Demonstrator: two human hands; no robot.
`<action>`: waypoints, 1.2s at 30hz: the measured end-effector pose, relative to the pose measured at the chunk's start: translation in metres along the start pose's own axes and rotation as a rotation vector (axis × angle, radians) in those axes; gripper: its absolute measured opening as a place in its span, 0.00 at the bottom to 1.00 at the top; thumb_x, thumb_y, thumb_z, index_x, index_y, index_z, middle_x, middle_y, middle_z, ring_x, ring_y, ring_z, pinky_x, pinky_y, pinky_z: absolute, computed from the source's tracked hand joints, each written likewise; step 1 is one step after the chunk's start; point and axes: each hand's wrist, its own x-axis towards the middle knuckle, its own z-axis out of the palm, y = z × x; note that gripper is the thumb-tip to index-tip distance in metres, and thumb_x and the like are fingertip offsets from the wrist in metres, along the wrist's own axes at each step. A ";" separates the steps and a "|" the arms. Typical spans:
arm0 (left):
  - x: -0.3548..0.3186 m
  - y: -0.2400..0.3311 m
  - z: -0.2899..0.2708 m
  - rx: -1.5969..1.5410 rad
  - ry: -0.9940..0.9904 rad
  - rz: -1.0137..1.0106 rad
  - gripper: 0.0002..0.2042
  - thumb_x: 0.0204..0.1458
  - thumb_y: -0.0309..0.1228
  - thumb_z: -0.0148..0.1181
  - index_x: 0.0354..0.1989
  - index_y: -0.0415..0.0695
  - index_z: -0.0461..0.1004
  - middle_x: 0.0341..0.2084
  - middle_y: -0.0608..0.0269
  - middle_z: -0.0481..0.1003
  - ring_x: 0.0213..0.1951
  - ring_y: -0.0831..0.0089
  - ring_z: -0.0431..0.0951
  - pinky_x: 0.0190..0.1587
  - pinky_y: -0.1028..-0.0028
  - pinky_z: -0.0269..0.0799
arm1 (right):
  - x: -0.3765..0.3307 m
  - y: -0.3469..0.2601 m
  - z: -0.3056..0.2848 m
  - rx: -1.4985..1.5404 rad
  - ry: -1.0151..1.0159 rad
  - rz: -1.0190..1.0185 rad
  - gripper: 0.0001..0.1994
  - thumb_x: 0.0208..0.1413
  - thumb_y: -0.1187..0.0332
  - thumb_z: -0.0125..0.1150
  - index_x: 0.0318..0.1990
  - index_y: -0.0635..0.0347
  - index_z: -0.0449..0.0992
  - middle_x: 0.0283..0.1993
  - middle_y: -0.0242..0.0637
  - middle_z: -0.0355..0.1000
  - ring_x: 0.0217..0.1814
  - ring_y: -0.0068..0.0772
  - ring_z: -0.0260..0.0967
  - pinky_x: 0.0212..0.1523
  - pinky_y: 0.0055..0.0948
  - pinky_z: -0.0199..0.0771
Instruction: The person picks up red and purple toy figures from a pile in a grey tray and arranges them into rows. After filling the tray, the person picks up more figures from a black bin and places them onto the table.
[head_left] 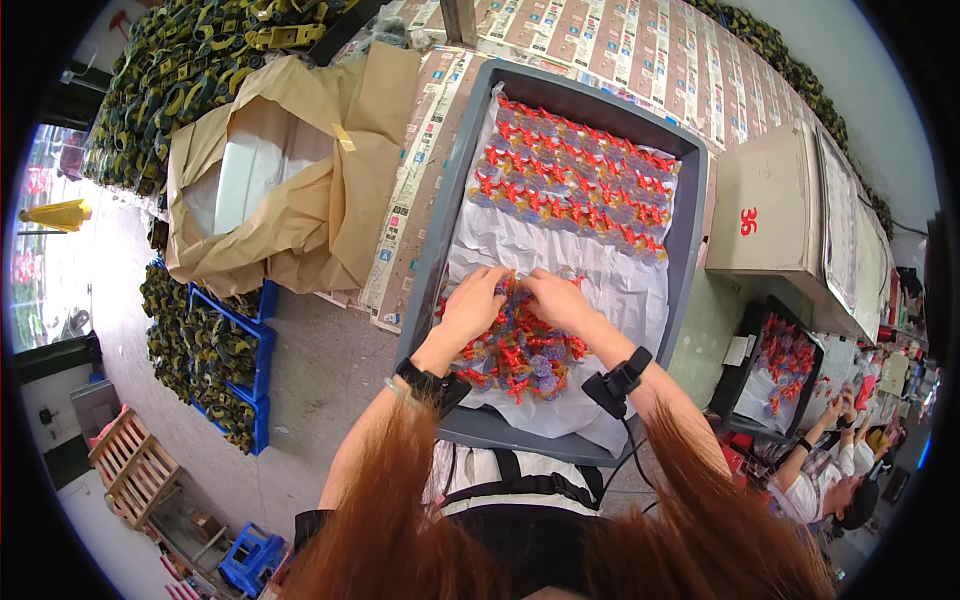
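My left hand [474, 305] and my right hand [556, 299] are close together over the middle of a grey plastic tray [687, 240]. The fingers of both are bent and pinched around a small red, orange and purple toy piece [512, 284], mostly covered by them. Below my wrists' inner side lies a loose pile of the same small toy pieces [525, 350], jumbled on white paper [625, 300]. At the tray's far end, similar pieces [570, 180] lie in several neat rows on the paper.
Left of the tray stands an open brown paper bag [340, 200] with white inside. Blue crates [262, 400] of yellow-black toy vehicles stand further left. A cardboard box [765, 205] is to the right, beyond it a black tray [735, 400] of pieces and a co-worker [810, 490].
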 end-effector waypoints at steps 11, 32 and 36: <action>0.025 -0.002 -0.014 -0.289 -0.008 -0.080 0.07 0.44 0.25 0.57 0.31 0.39 0.68 0.29 0.58 0.69 0.33 0.64 0.71 0.36 0.70 0.67 | -0.006 0.024 -0.016 0.853 0.457 0.524 0.06 0.47 0.72 0.57 0.28 0.66 0.73 0.22 0.37 0.71 0.23 0.22 0.70 0.23 0.24 0.68; 0.034 -0.002 0.017 0.223 0.082 0.151 0.08 0.40 0.25 0.57 0.32 0.45 0.70 0.29 0.60 0.71 0.36 0.61 0.71 0.41 0.64 0.61 | -0.007 0.026 0.001 -0.110 0.193 -0.082 0.08 0.44 0.74 0.54 0.34 0.57 0.69 0.35 0.36 0.65 0.41 0.39 0.61 0.42 0.33 0.64; 0.042 -0.008 -0.010 0.282 0.072 -0.019 0.05 0.43 0.24 0.52 0.30 0.43 0.69 0.27 0.57 0.71 0.34 0.58 0.72 0.36 0.61 0.66 | 0.002 0.009 -0.009 0.074 0.348 -0.048 0.09 0.44 0.73 0.56 0.35 0.58 0.67 0.35 0.38 0.64 0.39 0.42 0.65 0.37 0.37 0.67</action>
